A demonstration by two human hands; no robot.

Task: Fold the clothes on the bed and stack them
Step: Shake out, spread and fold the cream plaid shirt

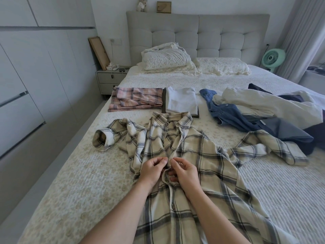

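Plaid shirt (202,155) lies lengthwise, collar toward the headboard (211,30); both hands' fingers (173,162) pinch its placket

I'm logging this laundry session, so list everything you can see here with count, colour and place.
plaid shirt: one, cream and grey, spread near bed edge
pink plaid garment: one, folded, mid-bed left
white garment: one, folded on a dark one
unfolded pile: blue, white, navy, right
pillows: white, by grey headboard
nightstand: one, grey, left
fan: one, mint, right
left hand: pinching shirt placket
right hand: pinching shirt placket
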